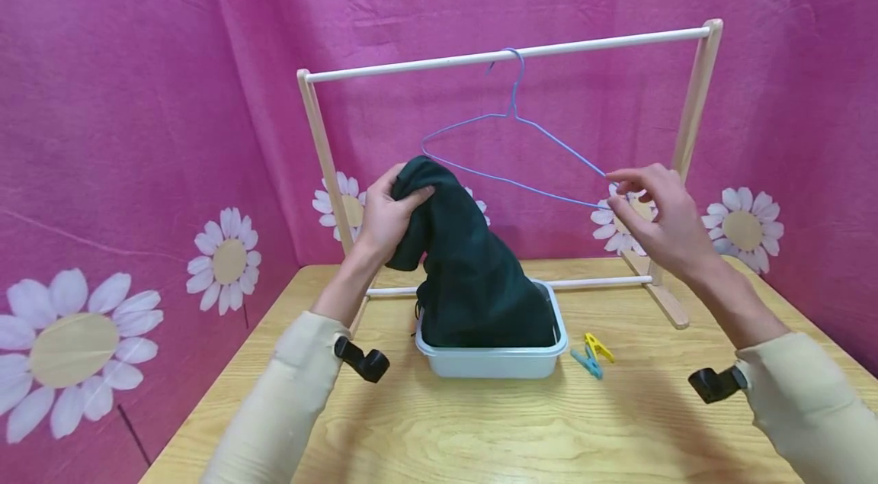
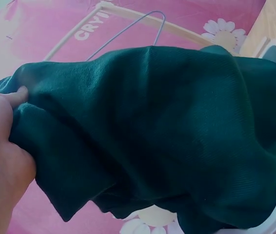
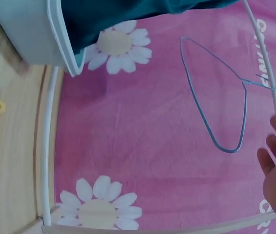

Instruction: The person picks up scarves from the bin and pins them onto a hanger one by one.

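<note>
My left hand point(image 1: 387, 213) grips the upper end of a dark green cloth garment point(image 1: 480, 282), thumb over the fabric. The lower part of the cloth sits in a white plastic tub point(image 1: 490, 363), and the rest rises in folds toward the hand; the left wrist view shows its draped edge point(image 2: 69, 207). A blue wire hanger point(image 1: 514, 112) hangs by its hook from the white rail. My right hand point(image 1: 655, 213) is raised near the hanger's right corner, fingers loosely bent and holding nothing. In the right wrist view, a gap separates the fingers point(image 3: 274, 146) from the hanger point(image 3: 204, 114).
The rack's white top rail point(image 1: 617, 44) spans two wooden uprights point(image 1: 696, 103). A low white bar point(image 1: 600, 282) runs behind the tub. Yellow point(image 1: 599, 347) and blue point(image 1: 587, 363) clothespins lie right of the tub on the wooden table point(image 1: 439, 434). A pink flowered curtain point(image 1: 165, 88) surrounds it.
</note>
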A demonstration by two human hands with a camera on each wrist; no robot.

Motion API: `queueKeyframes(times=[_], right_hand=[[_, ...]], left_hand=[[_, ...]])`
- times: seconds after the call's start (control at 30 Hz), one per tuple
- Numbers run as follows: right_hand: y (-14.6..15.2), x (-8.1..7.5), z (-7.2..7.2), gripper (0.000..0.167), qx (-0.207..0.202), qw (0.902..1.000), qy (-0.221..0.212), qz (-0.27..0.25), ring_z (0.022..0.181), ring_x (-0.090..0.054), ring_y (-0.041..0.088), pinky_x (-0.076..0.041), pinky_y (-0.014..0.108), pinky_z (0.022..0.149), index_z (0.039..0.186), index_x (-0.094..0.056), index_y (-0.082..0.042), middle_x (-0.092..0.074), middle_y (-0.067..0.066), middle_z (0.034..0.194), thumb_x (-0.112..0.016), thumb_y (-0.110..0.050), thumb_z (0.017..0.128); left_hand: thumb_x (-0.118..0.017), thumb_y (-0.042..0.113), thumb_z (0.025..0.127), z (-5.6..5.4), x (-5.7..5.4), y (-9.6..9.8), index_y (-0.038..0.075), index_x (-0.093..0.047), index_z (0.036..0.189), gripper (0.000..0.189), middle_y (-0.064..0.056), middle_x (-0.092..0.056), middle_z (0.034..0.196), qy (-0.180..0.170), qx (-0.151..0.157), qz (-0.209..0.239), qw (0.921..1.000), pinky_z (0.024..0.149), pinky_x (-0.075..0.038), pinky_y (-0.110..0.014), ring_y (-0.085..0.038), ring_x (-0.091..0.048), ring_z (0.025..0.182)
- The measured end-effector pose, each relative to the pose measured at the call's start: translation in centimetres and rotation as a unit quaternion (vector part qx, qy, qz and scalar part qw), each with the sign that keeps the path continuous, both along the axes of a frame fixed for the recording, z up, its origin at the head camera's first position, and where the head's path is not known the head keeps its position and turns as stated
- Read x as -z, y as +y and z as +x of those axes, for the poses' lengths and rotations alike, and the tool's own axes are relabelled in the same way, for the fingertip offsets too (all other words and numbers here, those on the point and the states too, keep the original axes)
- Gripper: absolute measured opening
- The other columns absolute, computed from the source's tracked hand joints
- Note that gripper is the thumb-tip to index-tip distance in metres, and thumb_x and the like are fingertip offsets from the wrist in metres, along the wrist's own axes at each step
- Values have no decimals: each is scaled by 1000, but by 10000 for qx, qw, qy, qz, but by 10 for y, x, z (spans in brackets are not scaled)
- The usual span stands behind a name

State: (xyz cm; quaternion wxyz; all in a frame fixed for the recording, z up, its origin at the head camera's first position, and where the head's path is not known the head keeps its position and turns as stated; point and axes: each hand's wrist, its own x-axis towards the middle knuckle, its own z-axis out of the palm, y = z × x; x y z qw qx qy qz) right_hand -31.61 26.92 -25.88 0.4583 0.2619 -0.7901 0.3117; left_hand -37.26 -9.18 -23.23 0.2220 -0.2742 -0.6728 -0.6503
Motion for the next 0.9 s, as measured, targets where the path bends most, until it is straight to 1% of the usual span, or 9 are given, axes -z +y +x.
queueKeyframes(times=[0.1,0.2,0.33,0.47,0.57,0.63,0.7,0.77,0.9], right_hand=[[4,-7,-9,39,236,9997,60,-29,94,-39,-4,-28,21,83,122,-63,1,-59,15,99,-71,1,84],[8,-11,-17,43,405,9991,-117,34,95,-45,11,-26,32,88,125,-61,3,-58,20,103,-72,-2,83],[12,-11,-27,52,570,9938,-945,136,106,-46,36,-28,50,92,135,-53,3,-56,25,112,-70,-14,89],[13,-13,-33,66,771,9769,-1966,314,113,-46,43,-35,59,94,146,-42,0,-53,29,123,-68,-32,94],[13,-13,-36,71,789,9643,-2502,349,114,-51,42,-44,56,90,149,-37,-2,-55,28,124,-63,-41,96],[12,-12,-37,67,802,9614,-2613,311,107,-57,39,-49,49,84,148,-39,-3,-59,26,119,-60,-43,97],[11,-11,-38,58,863,9636,-2519,244,95,-61,32,-50,39,75,142,-47,-5,-64,22,108,-58,-42,99],[9,-9,-40,49,943,9684,-2299,211,82,-61,24,-45,31,66,135,-54,-7,-67,18,98,-57,-41,100],[5,-8,-42,34,814,9783,-1900,172,67,-54,9,-40,26,62,124,-63,-10,-67,10,85,-54,-34,102]], left_hand=[[-74,7,88,1,-4,0,2,-66,117,31,3,-67,101,-6,-70,3,10000,92,-51,-27,-15,-61,95],[-74,8,88,1,-7,-1,3,-65,118,32,1,-67,102,-23,-93,-67,9999,92,-52,-28,-15,-61,95],[-74,11,89,0,-17,-3,3,-64,120,33,-2,-67,105,12,-164,-156,9997,91,-53,-29,-16,-62,96],[-73,11,90,0,-29,-4,3,-63,121,34,-5,-66,108,136,-212,-183,9995,92,-54,-30,-17,-62,97],[-71,9,90,0,-36,-3,1,-62,122,34,-6,-66,109,226,-140,-83,9996,92,-54,-31,-18,-62,98],[-71,8,91,0,-39,-2,1,-63,122,33,-4,-66,108,276,-113,31,9996,90,-55,-30,-18,-62,97],[-70,7,90,-1,-42,-1,0,-63,121,32,-3,-66,107,315,-68,176,9993,90,-55,-29,-18,-63,97],[-70,6,90,0,-46,1,0,-63,121,32,-1,-66,105,369,-30,289,9989,89,-55,-29,-17,-63,97],[-70,5,90,0,-55,4,0,-63,119,30,0,-66,103,433,6,478,9979,90,-55,-30,-17,-63,97]])
